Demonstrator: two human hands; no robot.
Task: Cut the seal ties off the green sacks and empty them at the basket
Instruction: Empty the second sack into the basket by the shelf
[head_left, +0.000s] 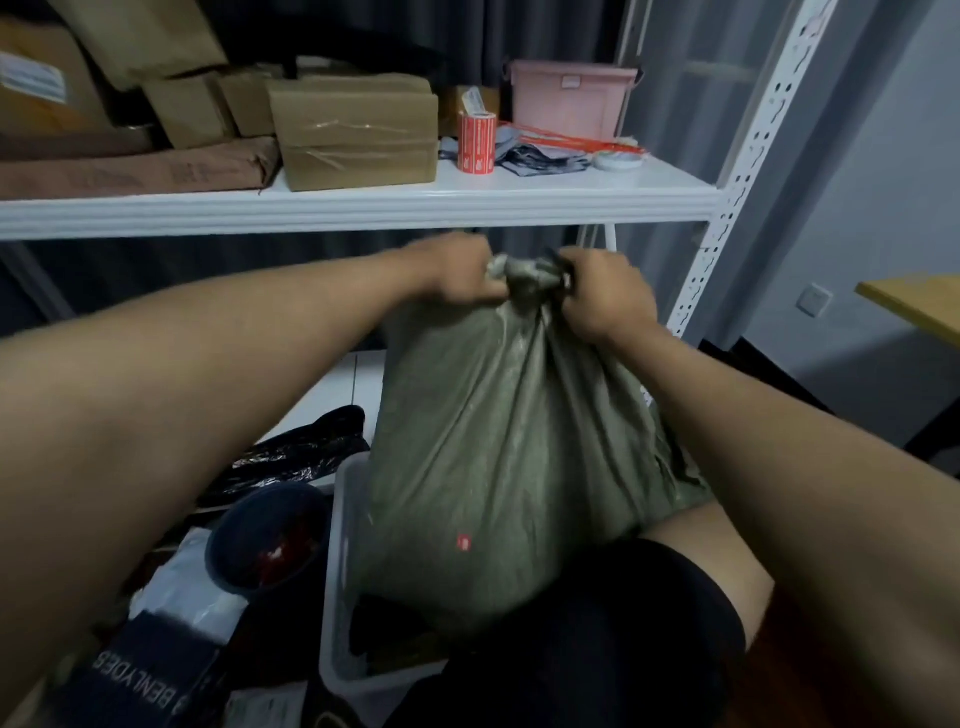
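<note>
One head-worn wide-angle view here, looking forward and down along both bare forearms. It sits close over the bulging olive-green plastic sack (498, 441), facing the white metal shelf (363, 205) ahead, with straight lines bowing at the frame edges.

A dark package (150, 670) at lower left reads, upside down, "BENLYDEB".

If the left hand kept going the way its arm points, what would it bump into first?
Probably the bunched neck of the green sack, which the left hand already grips. Past that comes the right hand on the other side. Depth is hard to judge.
</note>
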